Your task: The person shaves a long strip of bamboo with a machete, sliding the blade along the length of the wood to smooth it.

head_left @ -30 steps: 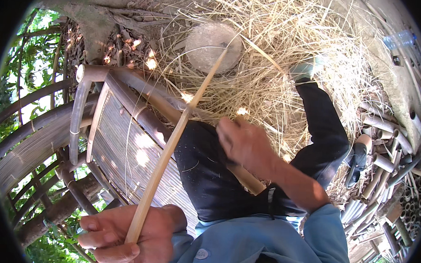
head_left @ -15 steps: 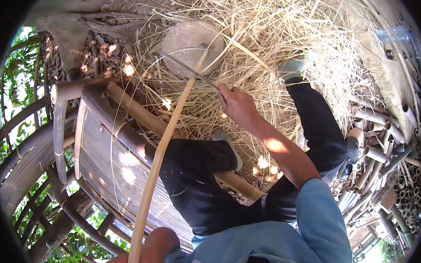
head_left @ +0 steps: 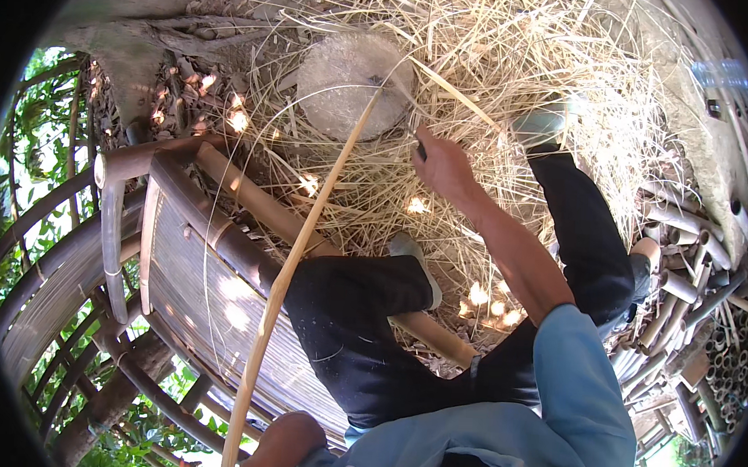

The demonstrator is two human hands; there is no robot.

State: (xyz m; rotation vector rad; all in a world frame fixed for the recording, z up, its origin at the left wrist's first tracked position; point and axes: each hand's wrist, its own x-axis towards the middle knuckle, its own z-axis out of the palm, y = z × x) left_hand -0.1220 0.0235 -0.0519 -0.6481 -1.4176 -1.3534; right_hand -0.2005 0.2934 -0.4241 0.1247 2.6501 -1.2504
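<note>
My right hand is closed in a fist round a knife, its dark handle end showing at the fingers. The blade is smeared and hard to make out. A long, pale bamboo strip runs from the lower edge up past my bent knee, tapering to a thin tip over the chopping stump. At the lower left, my left hand grips the strip's near part; its fingers are mostly cut off by the frame edge. The right fist is to the right of the strip, apart from it.
A round wooden stump stands among heaped bamboo shavings. On the left is a bamboo bench with a slatted seat. Cut bamboo pieces pile up at the right, near a plastic bottle.
My right hand has moved slightly right and the blade has come off the strip, which it crossed before. The strip has turned a little, and the whole view has shifted slightly.
</note>
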